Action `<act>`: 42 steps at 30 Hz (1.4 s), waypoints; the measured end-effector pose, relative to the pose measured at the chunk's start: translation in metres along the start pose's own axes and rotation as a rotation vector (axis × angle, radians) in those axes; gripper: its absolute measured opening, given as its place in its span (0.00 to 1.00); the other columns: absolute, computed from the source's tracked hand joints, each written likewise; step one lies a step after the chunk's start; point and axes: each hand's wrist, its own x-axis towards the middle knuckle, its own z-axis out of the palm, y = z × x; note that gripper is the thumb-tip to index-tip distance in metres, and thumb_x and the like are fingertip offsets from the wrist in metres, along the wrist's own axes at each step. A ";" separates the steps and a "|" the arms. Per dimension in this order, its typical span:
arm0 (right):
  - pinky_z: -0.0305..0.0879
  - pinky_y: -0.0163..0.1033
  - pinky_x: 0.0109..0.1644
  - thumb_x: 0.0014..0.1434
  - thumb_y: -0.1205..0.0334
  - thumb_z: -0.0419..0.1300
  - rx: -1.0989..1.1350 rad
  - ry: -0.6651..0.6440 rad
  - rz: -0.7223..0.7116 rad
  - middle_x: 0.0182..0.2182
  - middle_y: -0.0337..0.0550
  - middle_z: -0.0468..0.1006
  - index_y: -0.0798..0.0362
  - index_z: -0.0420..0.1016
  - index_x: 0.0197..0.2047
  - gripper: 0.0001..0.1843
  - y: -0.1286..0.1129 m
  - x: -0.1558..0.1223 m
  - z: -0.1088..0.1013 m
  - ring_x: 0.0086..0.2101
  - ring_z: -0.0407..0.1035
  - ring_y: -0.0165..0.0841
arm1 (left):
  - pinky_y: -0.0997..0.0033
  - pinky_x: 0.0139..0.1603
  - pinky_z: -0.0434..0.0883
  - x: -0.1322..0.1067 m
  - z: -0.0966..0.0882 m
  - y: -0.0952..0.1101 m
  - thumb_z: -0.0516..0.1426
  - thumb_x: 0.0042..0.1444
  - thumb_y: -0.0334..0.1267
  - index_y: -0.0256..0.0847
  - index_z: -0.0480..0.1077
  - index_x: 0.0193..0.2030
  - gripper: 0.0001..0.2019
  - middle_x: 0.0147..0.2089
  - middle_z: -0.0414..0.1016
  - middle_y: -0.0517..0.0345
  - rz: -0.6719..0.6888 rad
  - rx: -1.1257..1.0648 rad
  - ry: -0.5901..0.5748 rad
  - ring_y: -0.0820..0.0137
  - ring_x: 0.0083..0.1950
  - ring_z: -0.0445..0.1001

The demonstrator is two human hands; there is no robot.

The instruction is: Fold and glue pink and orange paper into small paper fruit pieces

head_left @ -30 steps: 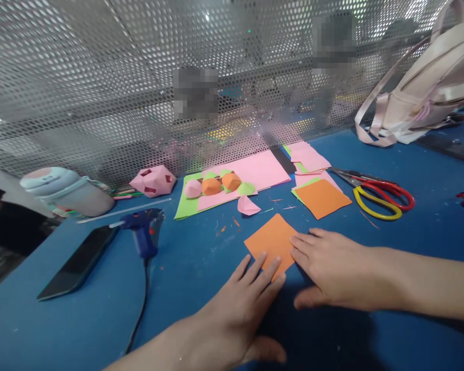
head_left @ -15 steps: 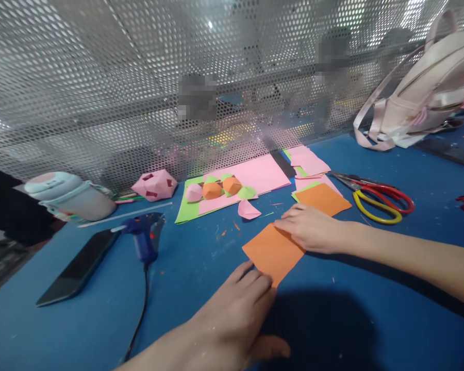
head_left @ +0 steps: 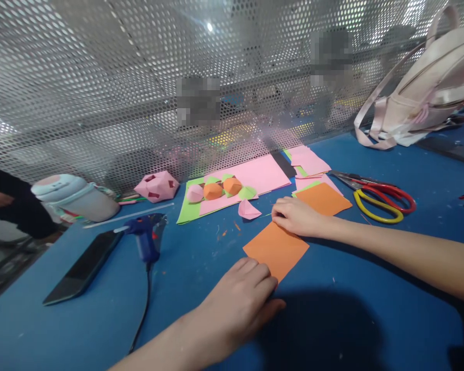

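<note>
A square of orange paper (head_left: 276, 251) lies flat on the blue table, with a corner pointing toward me. My left hand (head_left: 242, 304) rests at its near-left edge, fingers curled down on the paper and the thumb held apart to the right. At the far corner, my right hand (head_left: 294, 216) has its fingers bent together over the paper's edge; the fingertips are partly hidden. Just beyond that hand is another orange sheet (head_left: 325, 199) on top of pink and green papers. A small folded pink paper piece (head_left: 249, 209) lies to the left of my right hand.
Paper cones (head_left: 213, 191) in pink, orange and green sit on pink and green sheets. Scissors (head_left: 379, 198) lie at right, below a backpack (head_left: 425, 98). On the left are a glue gun (head_left: 147, 239), a phone (head_left: 83, 268), a pink paper ball (head_left: 156, 186) and a bottle (head_left: 77, 196).
My right hand has slid slightly up and left, uncovering the paper's right corner. My left hand's fingers have curled more at the near edge. The paper lies nearly where it was.
</note>
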 end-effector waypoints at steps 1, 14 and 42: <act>0.57 0.36 0.39 0.60 0.67 0.52 0.022 -0.001 0.010 0.32 0.44 0.73 0.56 0.71 0.31 0.09 0.002 0.001 -0.001 0.34 0.64 0.31 | 0.61 0.42 0.68 0.001 0.001 -0.004 0.48 0.63 0.41 0.38 0.71 0.43 0.13 0.37 0.71 0.50 -0.004 -0.004 0.026 0.63 0.40 0.69; 0.60 0.34 0.34 0.51 0.72 0.54 0.201 -0.096 0.057 0.30 0.42 0.74 0.55 0.70 0.29 0.05 -0.008 0.002 -0.012 0.31 0.66 0.29 | 0.59 0.50 0.68 0.015 0.013 -0.053 0.53 0.58 0.36 0.38 0.64 0.54 0.17 0.50 0.70 0.48 -0.287 -0.222 0.400 0.62 0.49 0.70; 0.68 0.38 0.39 0.54 0.57 0.61 1.044 -0.149 0.352 0.36 0.45 0.78 0.56 0.71 0.37 0.11 -0.019 -0.010 -0.025 0.36 0.72 0.33 | 0.58 0.54 0.71 0.003 0.022 -0.063 0.53 0.53 0.21 0.40 0.67 0.46 0.16 0.58 0.67 0.44 0.221 -0.073 0.815 0.61 0.59 0.67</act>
